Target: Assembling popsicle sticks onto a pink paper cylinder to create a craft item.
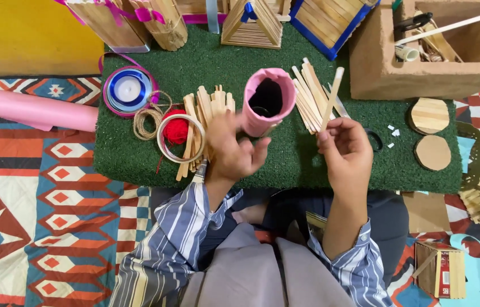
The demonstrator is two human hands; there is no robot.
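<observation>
Your right hand (pixel 347 149) pinches one flat wooden craft stick (pixel 332 96) upright; left hand (pixel 231 149), fingers loosely spread, empty, hovers beside the pink-wrapped cylindrical cup (pixel 267 102).

A tube (pixel 267 101) stands between two stick piles (pixel 209 113), with thread spools (pixel 175 133) farther left

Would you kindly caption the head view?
Right hand holds a craft stick; left hand hovers by a pink cup.

left hand (pixel 231 149): motion-blurred, grip unclear | stick houses (pixel 251 23): cut by top edge | box (pixel 430 48): contents unclear
</observation>
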